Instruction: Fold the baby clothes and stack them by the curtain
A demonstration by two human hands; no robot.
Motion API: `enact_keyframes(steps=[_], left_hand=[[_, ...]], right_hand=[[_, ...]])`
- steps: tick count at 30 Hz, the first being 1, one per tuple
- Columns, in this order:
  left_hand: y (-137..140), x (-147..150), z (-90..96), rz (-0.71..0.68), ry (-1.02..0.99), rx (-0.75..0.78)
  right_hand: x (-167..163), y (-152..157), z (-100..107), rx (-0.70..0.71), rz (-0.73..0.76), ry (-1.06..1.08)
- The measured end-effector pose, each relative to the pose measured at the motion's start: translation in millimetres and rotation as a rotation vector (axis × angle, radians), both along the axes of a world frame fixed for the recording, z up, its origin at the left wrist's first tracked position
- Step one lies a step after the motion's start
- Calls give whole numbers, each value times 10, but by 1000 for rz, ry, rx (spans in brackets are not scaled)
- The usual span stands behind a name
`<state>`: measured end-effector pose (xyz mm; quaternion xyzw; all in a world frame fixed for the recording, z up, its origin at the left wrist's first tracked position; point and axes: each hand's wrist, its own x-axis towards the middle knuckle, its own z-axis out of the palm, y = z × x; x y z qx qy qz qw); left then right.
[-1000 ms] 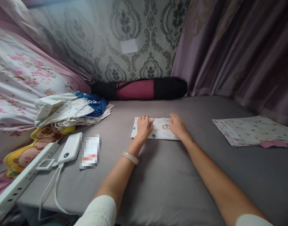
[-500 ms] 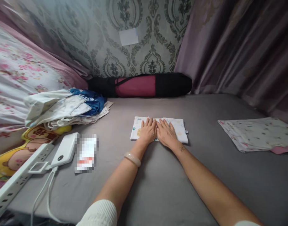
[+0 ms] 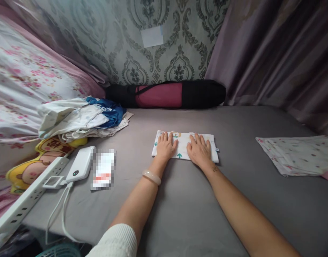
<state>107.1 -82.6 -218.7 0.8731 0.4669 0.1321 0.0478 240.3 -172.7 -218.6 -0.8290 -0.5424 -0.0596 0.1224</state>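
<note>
A white cloth with small coloured prints (image 3: 180, 146) lies folded into a flat rectangle on the grey sheet (image 3: 177, 207). My left hand (image 3: 166, 145) rests flat on its left part, palm down, fingers spread. On its right part lies my right hand (image 3: 199, 150), also palm down with the fingers apart. Between the two hands a strip of the cloth shows, with a green arrow-like print. A small tag sticks out at the cloth's right edge. What is under my palms is hidden.
At left are a heap of clothes (image 3: 73, 117), a yellow cartoon cushion (image 3: 27, 171), a power strip (image 3: 32, 192), a white power bank (image 3: 82, 164) with cables, and a blurred packet (image 3: 103, 169). Another folded cloth (image 3: 300, 155) lies right. A black and pink long bag (image 3: 161, 95) lies along the wall.
My hands have moved apart, from side by side at the cloth's middle to its left and right parts. The view has shifted slightly; the cloth stays folded.
</note>
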Motion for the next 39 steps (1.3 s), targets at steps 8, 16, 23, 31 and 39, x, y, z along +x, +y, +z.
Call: enact_keyframes(steps=[8, 16, 23, 31, 39], left_hand=[[63, -114, 21, 43, 41, -24], [238, -282, -27, -31, 69, -32], [430, -430, -69, -86, 70, -97], [390, -446, -19, -66, 90, -84], [160, -247, 114, -142, 83, 135]], right_hand=[[142, -49, -32, 7, -97, -16], [257, -91, -49, 6, -173, -1], [424, -109, -47, -47, -244, 60], [421, -120, -24, -19, -237, 27], [204, -42, 48, 24, -63, -25]])
